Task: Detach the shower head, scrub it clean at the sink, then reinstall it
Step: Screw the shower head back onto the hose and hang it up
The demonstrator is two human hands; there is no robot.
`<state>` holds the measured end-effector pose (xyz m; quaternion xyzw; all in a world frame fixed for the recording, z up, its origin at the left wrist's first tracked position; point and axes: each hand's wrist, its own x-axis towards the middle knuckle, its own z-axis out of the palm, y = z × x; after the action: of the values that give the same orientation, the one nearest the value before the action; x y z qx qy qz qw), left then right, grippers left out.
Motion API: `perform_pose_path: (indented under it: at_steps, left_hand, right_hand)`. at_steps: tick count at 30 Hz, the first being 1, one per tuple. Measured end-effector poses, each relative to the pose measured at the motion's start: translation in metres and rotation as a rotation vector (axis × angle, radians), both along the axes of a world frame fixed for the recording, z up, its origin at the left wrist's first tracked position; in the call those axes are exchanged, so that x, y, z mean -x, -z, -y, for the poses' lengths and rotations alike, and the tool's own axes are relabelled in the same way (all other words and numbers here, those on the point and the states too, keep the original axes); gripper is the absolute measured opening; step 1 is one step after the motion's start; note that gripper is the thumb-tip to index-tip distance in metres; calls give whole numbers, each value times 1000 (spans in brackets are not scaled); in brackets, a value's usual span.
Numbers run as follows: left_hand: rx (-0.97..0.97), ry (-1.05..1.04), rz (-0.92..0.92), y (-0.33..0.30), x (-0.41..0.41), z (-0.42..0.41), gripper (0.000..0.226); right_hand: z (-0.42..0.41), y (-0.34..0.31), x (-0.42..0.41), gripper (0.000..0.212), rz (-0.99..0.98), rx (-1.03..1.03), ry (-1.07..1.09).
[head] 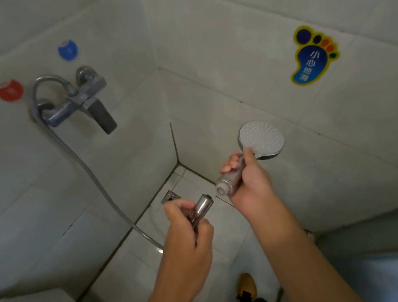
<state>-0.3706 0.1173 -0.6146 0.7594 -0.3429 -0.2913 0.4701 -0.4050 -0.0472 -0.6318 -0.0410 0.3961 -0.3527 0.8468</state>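
White-tiled shower corner: the right hand gripped the detached shower head by its handle, while the left hand curled round the hose connector, the two ends just apart

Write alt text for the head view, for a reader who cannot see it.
In a tiled shower corner, the right hand grips a detached shower head by its handle while the left hand holds the hose connector just apart from it. The hose runs to a wall faucet.

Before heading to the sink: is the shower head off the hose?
Off: a gap separates the shower head handle from the hose end.
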Motion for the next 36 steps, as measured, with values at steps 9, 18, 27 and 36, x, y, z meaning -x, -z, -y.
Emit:
perform_pose_path:
  at_steps: [9,18,27,36]
  left_hand:
    - [-1,15,11,-8,-1,0,7]
    - [-23,22,25,-7,-5,6,6]
    - [-32,37,39,-8,-7,12,2]
    - [-19,20,33,-3,-9,18,6]
  right_hand:
    - [-12,-20,1,26,-230,289,71]
    - [-19,-31,-8,21,-312,486,143]
    - [-16,-36,-10,21,-333,547,130]
    - [-16,-30,-12,24,-380,565,112]
